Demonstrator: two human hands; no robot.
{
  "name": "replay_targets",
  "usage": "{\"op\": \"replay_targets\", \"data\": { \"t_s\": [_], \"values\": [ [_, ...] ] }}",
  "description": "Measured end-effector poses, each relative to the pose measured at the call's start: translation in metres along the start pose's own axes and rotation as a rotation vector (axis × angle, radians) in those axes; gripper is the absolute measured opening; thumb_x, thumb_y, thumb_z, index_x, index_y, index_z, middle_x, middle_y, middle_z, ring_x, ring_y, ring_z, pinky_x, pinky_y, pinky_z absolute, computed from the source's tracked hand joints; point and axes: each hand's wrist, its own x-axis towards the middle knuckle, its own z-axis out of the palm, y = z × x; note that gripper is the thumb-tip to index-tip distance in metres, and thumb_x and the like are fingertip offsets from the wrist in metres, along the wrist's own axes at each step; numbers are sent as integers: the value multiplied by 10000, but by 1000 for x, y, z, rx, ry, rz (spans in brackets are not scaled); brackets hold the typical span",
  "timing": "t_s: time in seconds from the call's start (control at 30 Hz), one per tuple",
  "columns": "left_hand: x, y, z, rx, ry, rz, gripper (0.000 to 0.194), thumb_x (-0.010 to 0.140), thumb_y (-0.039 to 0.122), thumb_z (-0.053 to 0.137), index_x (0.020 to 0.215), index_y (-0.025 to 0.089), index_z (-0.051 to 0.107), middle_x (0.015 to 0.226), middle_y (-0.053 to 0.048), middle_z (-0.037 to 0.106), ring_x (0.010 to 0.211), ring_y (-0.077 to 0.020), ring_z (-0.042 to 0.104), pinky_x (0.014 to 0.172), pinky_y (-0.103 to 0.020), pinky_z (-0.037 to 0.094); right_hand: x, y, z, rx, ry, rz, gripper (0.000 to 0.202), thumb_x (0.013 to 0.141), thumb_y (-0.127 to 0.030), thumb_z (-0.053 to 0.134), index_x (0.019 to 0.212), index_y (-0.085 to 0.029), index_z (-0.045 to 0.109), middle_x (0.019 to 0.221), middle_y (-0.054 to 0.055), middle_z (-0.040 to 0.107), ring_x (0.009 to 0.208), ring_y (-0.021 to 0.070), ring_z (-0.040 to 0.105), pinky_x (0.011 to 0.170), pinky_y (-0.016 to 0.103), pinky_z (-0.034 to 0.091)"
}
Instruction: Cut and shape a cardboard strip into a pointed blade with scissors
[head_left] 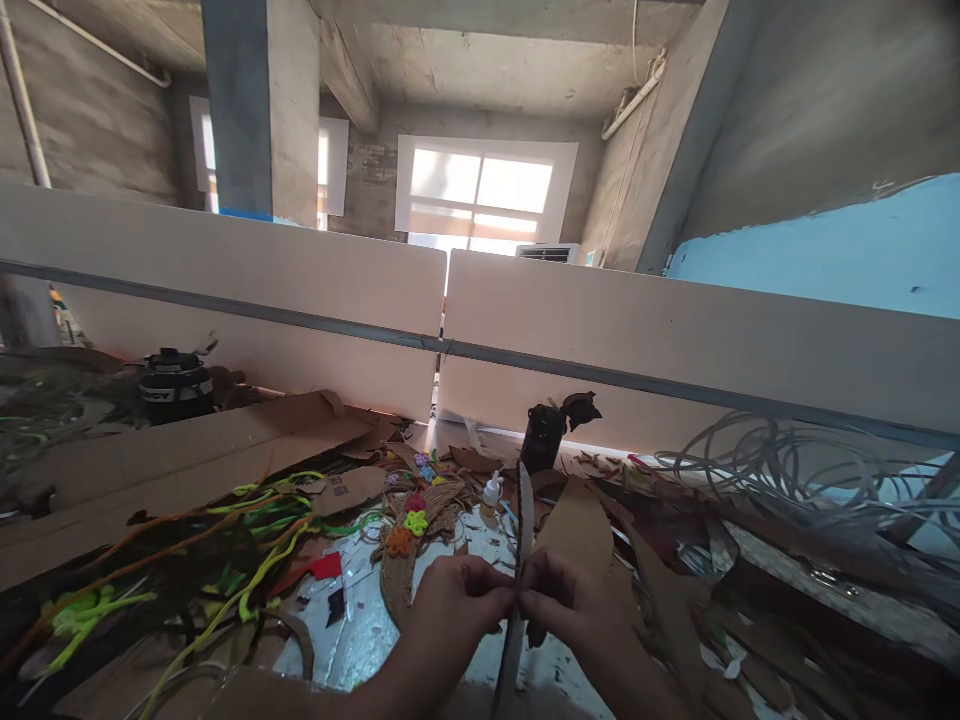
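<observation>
Held upright and almost edge-on in the head view is a thin, curved piece of cardboard. My left hand pinches it from the left, thumb against fingertips. From the other side my right hand pinches the same piece, and the fingertips of both hands nearly meet. Just beyond the hands stands a small white-topped glue bottle. Left of them lies a curved brown woven piece bearing fuzzy flowers, among them an orange flower and a yellow-green flower.
Green and yellow fuzzy stems spread at left near long cardboard sheets. Cardboard offcuts and coiled clear tubing lie at right. A black container stands ahead, before white partition panels.
</observation>
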Motion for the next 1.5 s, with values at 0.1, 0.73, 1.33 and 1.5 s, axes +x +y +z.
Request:
{"op": "replay_targets", "data": {
  "t_s": [0.1,0.73,1.33,1.5],
  "values": [
    [1,1,0,-3,4,-6,229,610,282,688,729,100,759,662,-72,727,653,-216,642,594,-299,452,-1,0,0,-5,8,1,75,718,-199,615,699,-178,546,631,-35,589,560,123,574,511,239,463],
    [0,-2,1,-3,-3,12,194,632,270,676,710,111,757,646,-64,737,647,-210,653,578,-278,435,3,6,0,26,14,9,110,714,-202,632,702,-194,522,630,-45,589,560,130,591,499,247,491],
    [-3,4,2,-66,5,-22,189,628,277,694,717,118,743,650,-53,722,653,-204,646,589,-288,440,0,-3,1,43,31,13,90,701,-200,627,710,-190,538,616,-47,577,558,130,580,509,244,467],
    [-2,6,1,-83,14,-34,208,595,268,673,717,111,736,657,-53,711,650,-205,635,593,-298,441,1,-2,1,32,42,6,115,701,-210,633,665,-191,525,598,-40,576,544,132,580,502,248,469]
  ]
}}
